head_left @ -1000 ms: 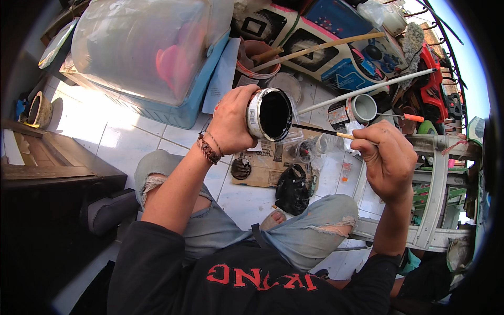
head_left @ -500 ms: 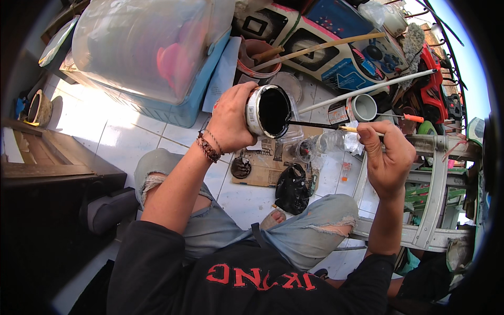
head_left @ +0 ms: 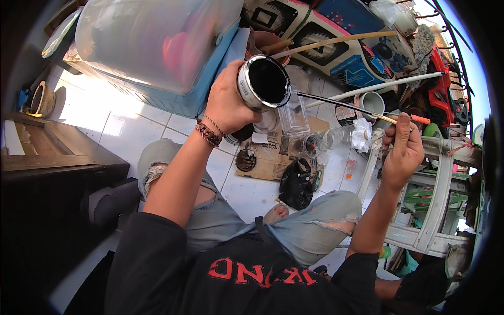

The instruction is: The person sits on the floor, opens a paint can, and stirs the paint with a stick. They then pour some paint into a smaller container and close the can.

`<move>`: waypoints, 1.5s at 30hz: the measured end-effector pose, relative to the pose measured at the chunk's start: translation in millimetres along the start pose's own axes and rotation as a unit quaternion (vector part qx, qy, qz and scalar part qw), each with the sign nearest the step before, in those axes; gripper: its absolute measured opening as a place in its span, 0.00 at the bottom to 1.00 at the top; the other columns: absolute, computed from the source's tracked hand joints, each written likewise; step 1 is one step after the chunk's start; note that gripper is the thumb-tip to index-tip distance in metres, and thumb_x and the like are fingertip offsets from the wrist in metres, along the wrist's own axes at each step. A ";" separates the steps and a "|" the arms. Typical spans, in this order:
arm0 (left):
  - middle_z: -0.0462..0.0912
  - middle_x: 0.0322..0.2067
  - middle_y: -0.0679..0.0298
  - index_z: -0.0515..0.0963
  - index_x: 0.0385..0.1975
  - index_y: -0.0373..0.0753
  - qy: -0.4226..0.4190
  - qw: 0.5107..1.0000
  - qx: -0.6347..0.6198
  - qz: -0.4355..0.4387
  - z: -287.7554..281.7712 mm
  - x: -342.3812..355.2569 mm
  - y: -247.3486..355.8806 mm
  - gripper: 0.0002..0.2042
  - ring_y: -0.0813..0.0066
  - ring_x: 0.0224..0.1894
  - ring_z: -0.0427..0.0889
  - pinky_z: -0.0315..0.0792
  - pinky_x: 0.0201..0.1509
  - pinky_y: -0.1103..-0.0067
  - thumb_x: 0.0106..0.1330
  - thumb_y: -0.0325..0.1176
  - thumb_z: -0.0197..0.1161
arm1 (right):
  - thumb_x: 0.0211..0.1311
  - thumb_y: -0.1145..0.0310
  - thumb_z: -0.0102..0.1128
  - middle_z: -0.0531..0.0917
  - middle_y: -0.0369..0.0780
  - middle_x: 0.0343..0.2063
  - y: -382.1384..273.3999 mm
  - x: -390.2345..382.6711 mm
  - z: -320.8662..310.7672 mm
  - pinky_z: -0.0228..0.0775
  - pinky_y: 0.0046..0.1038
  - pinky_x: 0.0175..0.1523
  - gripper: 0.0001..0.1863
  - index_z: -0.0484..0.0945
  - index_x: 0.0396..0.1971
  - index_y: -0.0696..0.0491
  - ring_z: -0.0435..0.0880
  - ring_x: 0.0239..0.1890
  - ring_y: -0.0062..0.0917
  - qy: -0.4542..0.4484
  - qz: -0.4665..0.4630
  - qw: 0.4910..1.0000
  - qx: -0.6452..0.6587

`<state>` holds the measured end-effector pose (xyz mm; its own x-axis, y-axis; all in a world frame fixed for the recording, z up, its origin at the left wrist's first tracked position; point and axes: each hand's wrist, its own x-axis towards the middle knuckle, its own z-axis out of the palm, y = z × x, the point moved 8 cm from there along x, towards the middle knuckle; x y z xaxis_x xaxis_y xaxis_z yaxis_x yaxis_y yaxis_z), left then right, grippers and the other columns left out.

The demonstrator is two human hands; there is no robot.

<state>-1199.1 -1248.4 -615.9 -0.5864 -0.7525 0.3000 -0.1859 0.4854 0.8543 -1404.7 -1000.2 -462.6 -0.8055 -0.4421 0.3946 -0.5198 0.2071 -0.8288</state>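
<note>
My left hand (head_left: 228,102) is wrapped round the side of a round metal paint can (head_left: 244,88), tilted so that its dark mouth faces right and up. Black paint coats the inside and smears the rim. Between the thumb and fingers of my right hand (head_left: 404,152) is a thin stick (head_left: 336,102), black along most of its length and pale wood near the grip. Its black tip points left, just outside the can's rim and apart from it. Below the can, a clear plastic tray (head_left: 295,118) lies over a cardboard sheet (head_left: 257,177).
A black plastic bag (head_left: 295,185), a black-smeared disc (head_left: 245,160) and a clear bottle (head_left: 336,137) lie before me. A large blue-based tub (head_left: 202,86) stands left of the can. A metal ladder (head_left: 438,199) is at the right, near my right forearm. A long white pole (head_left: 388,85) slants behind.
The stick has come out of the can's mouth as my right hand moved right and down. My left hand has shifted the can slightly left and up, exposing more of the clear tray.
</note>
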 end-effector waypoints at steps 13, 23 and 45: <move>0.81 0.47 0.53 0.67 0.56 0.35 0.110 0.992 -0.046 -0.053 -31.1 18.3 -26.1 0.47 0.56 0.50 0.82 0.76 0.56 0.69 0.27 0.36 0.82 | 0.64 0.61 0.65 0.82 0.46 0.28 125.5 -112.6 206.1 0.73 0.37 0.35 0.13 0.83 0.33 0.58 0.82 0.29 0.42 -0.295 -0.111 0.943 -0.105; 0.84 0.45 0.54 0.66 0.57 0.34 0.091 0.992 -0.056 -0.063 -33.2 15.5 -35.6 0.48 0.59 0.49 0.84 0.78 0.55 0.71 0.28 0.34 0.83 | 0.65 0.54 0.64 0.84 0.46 0.30 164.3 -113.7 225.5 0.73 0.34 0.36 0.19 0.85 0.39 0.57 0.82 0.30 0.37 -0.241 -0.020 0.962 -0.126; 0.78 0.50 0.58 0.66 0.56 0.33 0.058 0.973 -0.221 0.001 8.6 35.6 -19.3 0.45 0.70 0.52 0.79 0.74 0.58 0.73 0.29 0.23 0.82 | 0.46 0.63 0.76 0.71 0.50 0.53 296.0 -265.4 199.1 0.66 0.40 0.61 0.41 0.67 0.62 0.56 0.72 0.58 0.45 -0.318 0.159 0.912 -0.203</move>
<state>-1223.1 -1280.7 -625.4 -0.4884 -0.8097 0.3255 0.1879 0.2667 0.9453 -1288.0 -995.4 -891.6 -0.6734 -0.6931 -0.2573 -0.4541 0.6624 -0.5959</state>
